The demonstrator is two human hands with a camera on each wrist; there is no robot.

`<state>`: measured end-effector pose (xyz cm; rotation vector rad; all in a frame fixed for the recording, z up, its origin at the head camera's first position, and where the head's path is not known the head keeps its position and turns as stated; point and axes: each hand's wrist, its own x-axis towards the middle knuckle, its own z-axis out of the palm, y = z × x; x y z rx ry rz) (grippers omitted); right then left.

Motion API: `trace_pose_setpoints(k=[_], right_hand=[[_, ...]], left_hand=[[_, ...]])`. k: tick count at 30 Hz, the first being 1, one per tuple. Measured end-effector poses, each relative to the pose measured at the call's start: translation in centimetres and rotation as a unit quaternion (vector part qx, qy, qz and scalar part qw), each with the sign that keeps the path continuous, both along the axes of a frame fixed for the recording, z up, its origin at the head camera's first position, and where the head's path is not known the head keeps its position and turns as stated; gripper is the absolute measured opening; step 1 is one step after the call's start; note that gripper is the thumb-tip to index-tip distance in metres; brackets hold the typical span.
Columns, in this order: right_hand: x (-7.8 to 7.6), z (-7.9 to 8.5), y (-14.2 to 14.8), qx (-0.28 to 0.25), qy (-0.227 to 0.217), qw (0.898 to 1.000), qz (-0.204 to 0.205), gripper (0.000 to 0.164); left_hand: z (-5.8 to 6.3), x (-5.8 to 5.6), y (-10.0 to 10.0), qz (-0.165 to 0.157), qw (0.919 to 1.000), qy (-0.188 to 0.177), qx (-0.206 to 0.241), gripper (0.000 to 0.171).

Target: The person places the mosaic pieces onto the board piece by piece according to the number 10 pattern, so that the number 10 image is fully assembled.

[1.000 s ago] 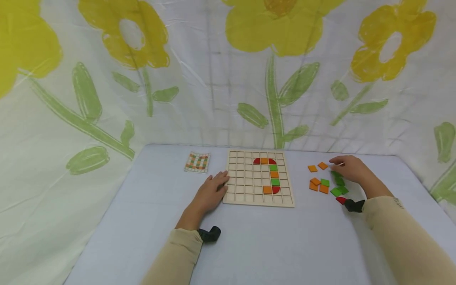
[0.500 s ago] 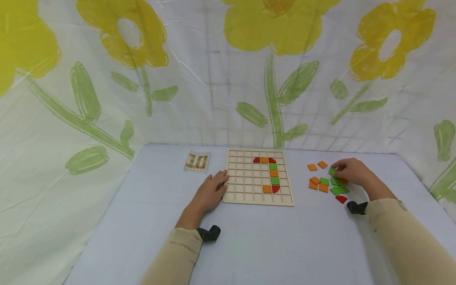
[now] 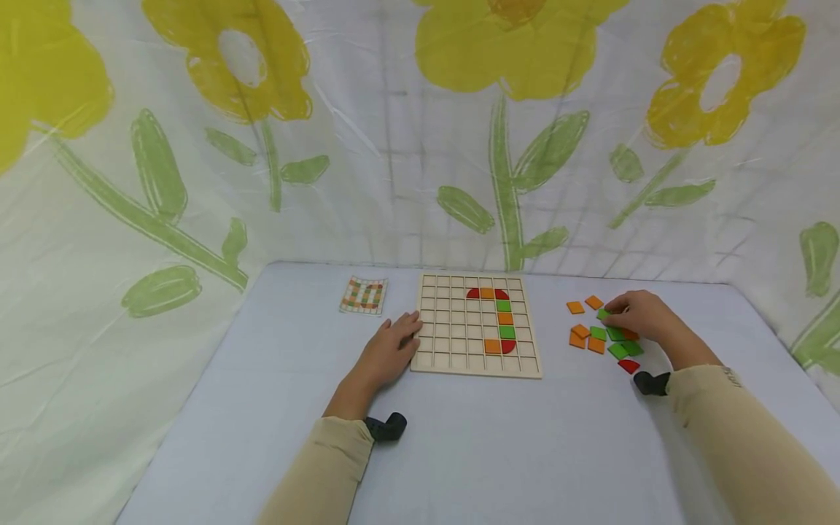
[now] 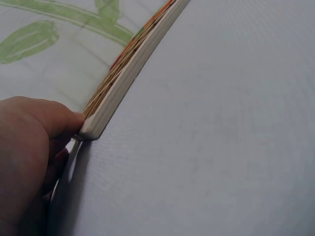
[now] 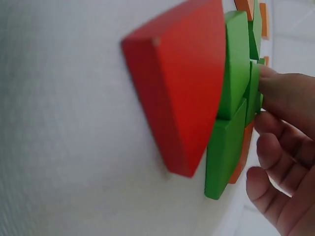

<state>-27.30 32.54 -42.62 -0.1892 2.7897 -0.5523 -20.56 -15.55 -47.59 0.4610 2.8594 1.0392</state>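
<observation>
In the head view, the left hand (image 3: 389,350) lies at the left edge of a wooden grid board (image 3: 453,362), fingers loosely extended. A fingertip meets the board's corner (image 4: 91,129) in the left wrist view. Red, orange and green pieces form a hooked line on the board's right half, including a green tile (image 3: 507,332). Over the loose pieces at right, the right hand (image 3: 639,313) pinches a green square tile (image 3: 602,314) between thumb and fingers. Close to the right wrist camera are a red rounded-corner piece (image 5: 184,83) and green tiles (image 5: 227,147).
A small printed pattern card (image 3: 364,297) lies left of the board. Loose orange tiles (image 3: 575,308) are spread left of the right hand, and a red piece (image 3: 628,366) lies below it. A flower-printed curtain (image 3: 367,182) rises behind the white table (image 3: 499,452).
The right hand has shifted down and then slightly left, a green tile moving left with its fingertips. Tiles it covered now show. The left hand stays at the board's edge.
</observation>
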Motion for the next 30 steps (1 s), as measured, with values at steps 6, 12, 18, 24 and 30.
trace_pose_setpoints(k=[6, 12, 18, 24, 30], right_hand=[[-0.1, 0.6, -1.5, 0.007, 0.009, 1.0, 0.029, 0.048], [-0.8, 1.6, -6.3, -0.02, 0.061, 0.996, 0.064, 0.036], [-1.7, 1.4, -13.5, -0.045, 0.078, 0.992, 0.094, 0.034], [-2.0, 0.3, -19.2, -0.057, 0.065, 0.988, 0.131, 0.033], [-2.2, 0.1, -21.7, -0.057, 0.05, 0.991, 0.109, 0.03]], left_hand=[[0.4, 0.0, 0.0, -0.007, 1.0, 0.005, 0.005, 0.044], [0.5, -0.1, -0.2, -0.005, 0.9999, 0.01, 0.009, 0.043], [0.3, 0.1, -0.4, -0.001, 0.9999, 0.01, 0.012, 0.043], [0.3, 0.2, -0.2, 0.0, 0.9998, 0.003, 0.022, 0.043], [0.2, 0.2, 0.0, -0.004, 0.9998, 0.01, 0.018, 0.042]])
